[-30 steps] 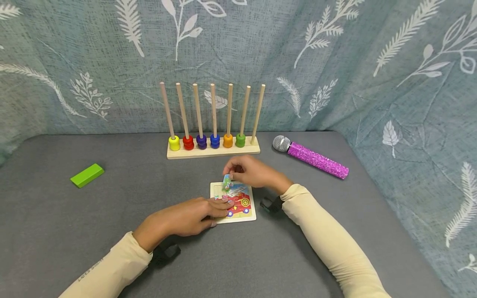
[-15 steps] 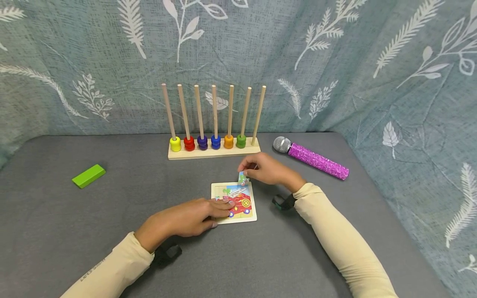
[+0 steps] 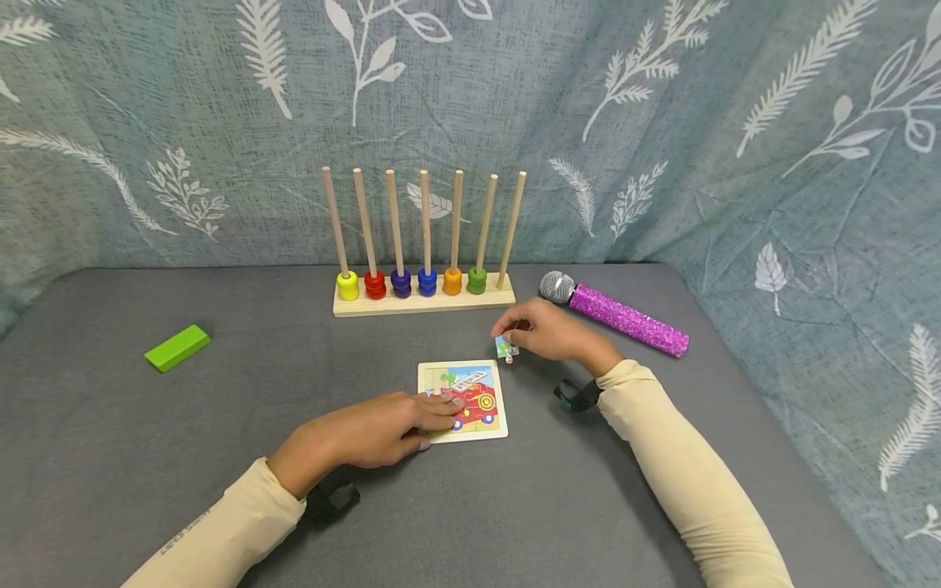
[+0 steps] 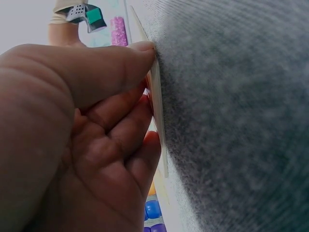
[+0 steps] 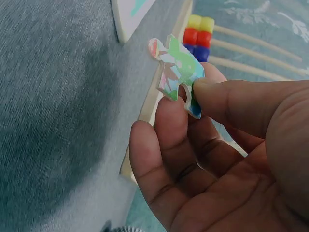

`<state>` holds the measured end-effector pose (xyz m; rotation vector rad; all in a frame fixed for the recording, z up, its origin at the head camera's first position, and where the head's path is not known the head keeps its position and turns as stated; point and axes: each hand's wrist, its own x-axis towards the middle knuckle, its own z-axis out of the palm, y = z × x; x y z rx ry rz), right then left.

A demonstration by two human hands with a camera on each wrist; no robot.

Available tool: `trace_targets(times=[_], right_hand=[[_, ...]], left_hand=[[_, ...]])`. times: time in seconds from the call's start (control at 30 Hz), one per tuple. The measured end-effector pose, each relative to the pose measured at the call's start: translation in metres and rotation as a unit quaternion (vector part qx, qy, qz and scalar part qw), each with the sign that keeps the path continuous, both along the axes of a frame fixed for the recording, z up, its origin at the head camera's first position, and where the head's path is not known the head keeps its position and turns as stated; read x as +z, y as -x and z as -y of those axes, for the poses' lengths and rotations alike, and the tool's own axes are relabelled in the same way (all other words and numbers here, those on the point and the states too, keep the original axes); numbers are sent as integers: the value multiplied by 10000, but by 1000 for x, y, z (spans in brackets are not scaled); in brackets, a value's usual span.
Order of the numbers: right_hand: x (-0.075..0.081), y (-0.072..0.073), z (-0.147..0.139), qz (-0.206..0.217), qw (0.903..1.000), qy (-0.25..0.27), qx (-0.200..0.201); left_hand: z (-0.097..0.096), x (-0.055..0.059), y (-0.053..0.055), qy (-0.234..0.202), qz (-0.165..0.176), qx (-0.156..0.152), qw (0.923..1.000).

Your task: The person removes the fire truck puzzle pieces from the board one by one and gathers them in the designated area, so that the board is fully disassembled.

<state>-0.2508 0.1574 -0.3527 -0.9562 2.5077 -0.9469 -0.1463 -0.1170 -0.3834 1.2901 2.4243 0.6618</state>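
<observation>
My right hand pinches a jigsaw piece between thumb and fingers, above the table to the right of the puzzle board's far corner. Up close in the right wrist view, the piece is green, blue and white with a red-tipped knob. My left hand rests on the left part of the square wooden puzzle board, fingers extended over its picture of a red fire engine. In the left wrist view, the thumb touches the edge of the board. The fingers cover part of the picture.
Behind the board stands a wooden peg rack with coloured beads on most of its upright pegs. A glittery purple microphone lies at the back right. Far left is a green block. A patterned curtain hangs behind the grey table.
My right hand has lifted the jigsaw piece away from the board's upper left area and carried it rightward, past the far right corner. My left hand has stayed on the board.
</observation>
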Motion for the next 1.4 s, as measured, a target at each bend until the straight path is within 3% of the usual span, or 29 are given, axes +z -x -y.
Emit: trace_targets(times=[0.63,0.83,1.13,1.4], right_hand=[[-7,11,-19,264,9979,-125,-574],[-13,13,-22,350,9968,-148,-698],[-17,17,-23,-56,9976,-359,-581],[-18,17,-23,-106,9970,-426,-630]], left_hand=[[0,2,-1,-50,-136,-74,9999],[0,2,-2,22,81,7,10000],[-1,-1,-1,-55,29,47,10000],[-2,-1,-2,-179,-110,-19,9998]])
